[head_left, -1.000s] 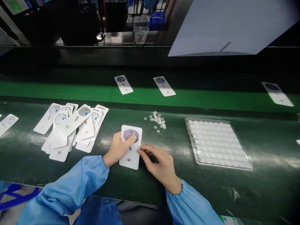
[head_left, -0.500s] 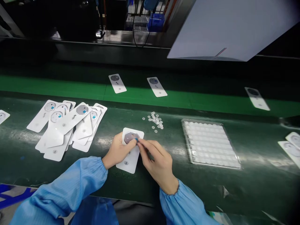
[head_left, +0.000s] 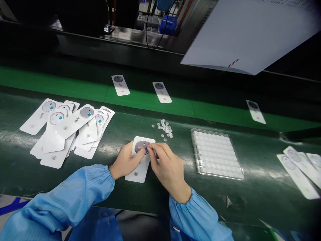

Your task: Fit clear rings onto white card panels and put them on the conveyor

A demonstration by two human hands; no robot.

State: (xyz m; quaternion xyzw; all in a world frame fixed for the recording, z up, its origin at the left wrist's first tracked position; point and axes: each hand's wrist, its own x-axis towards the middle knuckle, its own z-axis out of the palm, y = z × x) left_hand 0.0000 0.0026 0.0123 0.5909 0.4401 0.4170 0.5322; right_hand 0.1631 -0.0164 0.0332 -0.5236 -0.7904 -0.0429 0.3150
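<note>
My left hand is closed round the left edge of a white phone back panel, its thumb lying across the front. The panel has rounded corners, a grey round camera area near its top and a small printed mark lower down. My right hand pinches at a small blue tab on the lower right of that grey area. My fingertips partly cover the tab, and I cannot tell whether it has come loose. Just beyond the hands lie several small clear discs, loosely scattered.
Similar panels with blue tabs lie in an overlapping pile on the left. A clear tray with rows of white pieces sits right of the hands. More panels lie far right. Several sit on the green strip; a white board overhangs it.
The view has turned slightly, so the surroundings appear shifted. My right fingers look more curled at the blue tab. My left hand keeps its hold on the panel.
</note>
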